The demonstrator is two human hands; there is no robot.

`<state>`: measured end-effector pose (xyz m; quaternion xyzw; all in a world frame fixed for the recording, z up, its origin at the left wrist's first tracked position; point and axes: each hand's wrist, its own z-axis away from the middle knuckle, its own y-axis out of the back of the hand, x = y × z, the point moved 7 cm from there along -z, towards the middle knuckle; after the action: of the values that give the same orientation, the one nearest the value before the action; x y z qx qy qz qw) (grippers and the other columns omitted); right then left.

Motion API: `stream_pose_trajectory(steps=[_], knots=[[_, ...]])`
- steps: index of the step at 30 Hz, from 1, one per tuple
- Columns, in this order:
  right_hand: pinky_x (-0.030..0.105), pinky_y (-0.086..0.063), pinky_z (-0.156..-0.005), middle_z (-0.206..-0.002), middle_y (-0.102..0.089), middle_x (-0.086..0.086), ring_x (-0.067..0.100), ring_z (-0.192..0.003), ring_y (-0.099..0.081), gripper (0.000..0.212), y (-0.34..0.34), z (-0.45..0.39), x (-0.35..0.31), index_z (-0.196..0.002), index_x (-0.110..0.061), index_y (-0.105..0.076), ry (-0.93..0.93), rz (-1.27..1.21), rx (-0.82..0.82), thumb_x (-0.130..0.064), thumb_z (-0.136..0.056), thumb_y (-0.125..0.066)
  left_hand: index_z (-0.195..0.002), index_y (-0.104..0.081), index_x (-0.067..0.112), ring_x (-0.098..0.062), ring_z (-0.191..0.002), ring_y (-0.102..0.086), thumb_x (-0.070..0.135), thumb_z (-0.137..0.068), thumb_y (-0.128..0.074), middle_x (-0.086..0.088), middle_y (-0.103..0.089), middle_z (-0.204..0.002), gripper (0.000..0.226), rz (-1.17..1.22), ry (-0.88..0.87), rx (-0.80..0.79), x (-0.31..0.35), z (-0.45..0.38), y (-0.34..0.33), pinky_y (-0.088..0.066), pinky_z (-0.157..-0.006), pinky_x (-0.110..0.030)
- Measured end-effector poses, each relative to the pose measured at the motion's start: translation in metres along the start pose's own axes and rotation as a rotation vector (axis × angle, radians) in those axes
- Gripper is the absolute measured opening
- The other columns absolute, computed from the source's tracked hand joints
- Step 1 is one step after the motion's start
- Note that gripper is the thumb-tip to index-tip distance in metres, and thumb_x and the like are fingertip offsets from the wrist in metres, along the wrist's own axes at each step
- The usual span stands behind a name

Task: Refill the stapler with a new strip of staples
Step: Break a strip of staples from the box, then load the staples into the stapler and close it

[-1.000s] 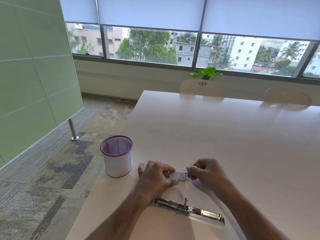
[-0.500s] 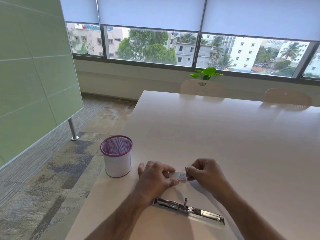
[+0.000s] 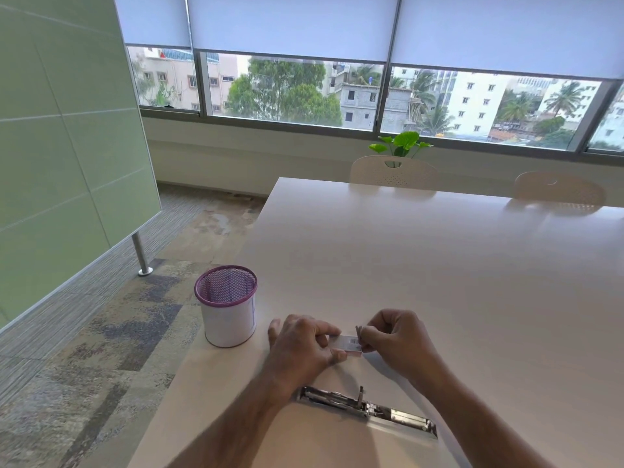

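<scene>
Fingertips of the left hand (image 3: 304,346) are pinching the left end of a small white staple box (image 3: 347,342), thumb below and forefinger on top; a barcode label is showing on the box's upper face. The right hand (image 3: 395,339), fingers curled inward, is gripping the box's right end, where a small grey flap (image 3: 358,332) is standing up between the fingertips; whether staples are showing there cannot be told. Both hands are holding the box at or just above the white table (image 3: 439,265), near its front-left corner; contact with the surface cannot be told. Both forearms are reaching in from the lower edge of the view.

Nearer the person, between the forearms, the metal stapler (image 3: 368,408) is lying opened out flat on the table, its bright channel facing up and a small upright tab rising at its middle. It is lying apart from both hands.

To the left of the left hand, a mesh pen cup (image 3: 227,307) with a purple rim and white sleeve is standing upright close to the table's left edge. Two pale chairs (image 3: 393,170) are standing at the far side, with a green plant (image 3: 401,145) behind them below the window (image 3: 290,86).
</scene>
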<state>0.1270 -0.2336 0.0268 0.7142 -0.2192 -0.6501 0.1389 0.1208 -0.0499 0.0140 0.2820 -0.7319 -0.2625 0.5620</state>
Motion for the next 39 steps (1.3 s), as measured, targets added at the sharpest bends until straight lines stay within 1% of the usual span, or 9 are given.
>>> stream_pose_trajectory(steps=[7,11,14,22,24,27,29,33,39], knots=[[0.041,-0.057,-0.061,-0.060,-0.073,0.008,0.030,-0.064,-0.071,0.016,0.018,0.008,-0.013,-0.060,-0.014,-0.068,0.106,0.039,0.117,-0.021,-0.074,-0.073,-0.121,-0.067,0.043,-0.007,-0.099,-0.048,0.059,-0.064,-0.081,0.018,-0.057,-0.087,0.061,0.076,-0.007,0.027,0.004,0.002,0.010,-0.030,-0.106,-0.044],[0.017,-0.042,-0.046,-0.056,-0.066,-0.006,0.003,-0.043,-0.051,0.018,0.019,0.023,-0.036,-0.063,-0.021,-0.064,0.305,0.036,0.159,-0.025,-0.076,-0.075,-0.099,-0.078,0.036,-0.007,-0.093,-0.061,0.052,-0.073,-0.079,0.013,-0.069,-0.083,0.030,0.354,-0.088,0.174,0.013,0.003,0.030,-0.047,-0.083,-0.031],[0.016,-0.046,-0.046,-0.061,-0.068,-0.013,0.006,-0.046,-0.060,0.019,0.018,0.037,-0.052,-0.064,-0.023,-0.063,0.436,0.089,0.156,-0.037,-0.075,-0.069,-0.085,-0.079,0.038,-0.004,-0.079,-0.070,0.051,-0.073,-0.074,0.012,-0.077,-0.083,0.019,0.606,-0.109,0.107,0.026,0.009,0.029,-0.052,-0.070,-0.019],[0.008,-0.044,-0.054,-0.061,-0.067,-0.013,0.007,-0.056,-0.064,0.013,0.020,0.053,-0.068,-0.069,-0.023,-0.066,0.602,0.179,0.149,-0.022,-0.077,-0.076,-0.080,-0.080,0.028,-0.007,-0.073,-0.072,0.016,-0.078,-0.075,0.005,-0.079,-0.076,0.013,0.802,-0.166,0.062,0.040,0.016,0.023,-0.055,-0.071,-0.019],[0.015,-0.051,-0.056,-0.061,-0.071,-0.007,0.004,-0.055,-0.065,0.014,0.022,0.050,-0.067,-0.069,-0.021,-0.071,0.533,0.025,0.094,-0.017,-0.077,-0.082,-0.080,-0.081,0.024,-0.007,-0.076,-0.071,0.010,-0.079,-0.074,0.005,-0.077,-0.079,0.015,0.849,-0.170,0.074,0.040,0.016,0.027,-0.054,-0.070,-0.017],[0.033,-0.057,-0.058,-0.065,-0.075,0.011,0.017,-0.059,-0.067,0.012,0.019,0.042,-0.062,-0.073,-0.011,-0.077,0.295,-0.354,-0.099,-0.018,-0.071,-0.086,-0.080,-0.082,0.026,-0.007,-0.091,-0.068,0.013,-0.079,-0.074,0.013,-0.072,-0.089,0.015,0.897,-0.185,0.077,0.039,0.016,0.030,-0.055,-0.074,-0.022],[0.030,-0.060,-0.059,-0.068,-0.076,0.013,0.022,-0.062,-0.071,0.013,0.012,0.043,-0.061,-0.078,-0.006,-0.078,0.203,-0.515,-0.253,-0.015,-0.069,-0.082,-0.081,-0.082,0.027,-0.009,-0.103,-0.066,0.016,-0.078,-0.074,0.015,-0.069,-0.098,0.014,0.909,-0.173,0.045,0.037,0.016,0.028,-0.057,-0.082,-0.029],[0.028,-0.061,-0.059,-0.072,-0.077,0.017,0.023,-0.064,-0.075,0.014,0.004,0.047,-0.064,-0.081,-0.002,-0.079,0.145,-0.573,-0.358,-0.009,-0.068,-0.079,-0.084,-0.083,0.023,-0.010,-0.112,-0.063,0.015,-0.079,-0.076,0.009,-0.069,-0.112,0.012,0.933,-0.197,-0.001,0.037,0.017,0.027,-0.055,-0.084,-0.026],[0.026,-0.059,-0.057,-0.071,-0.076,0.018,0.023,-0.063,-0.074,0.025,0.002,0.046,-0.058,-0.086,0.007,-0.074,0.073,-0.607,-0.409,-0.003,-0.063,-0.081,-0.085,-0.083,0.024,-0.012,-0.107,-0.066,0.014,-0.076,-0.078,0.010,-0.072,-0.108,0.014,1.001,-0.193,-0.101,0.037,0.018,0.023,-0.057,-0.083,-0.032]])
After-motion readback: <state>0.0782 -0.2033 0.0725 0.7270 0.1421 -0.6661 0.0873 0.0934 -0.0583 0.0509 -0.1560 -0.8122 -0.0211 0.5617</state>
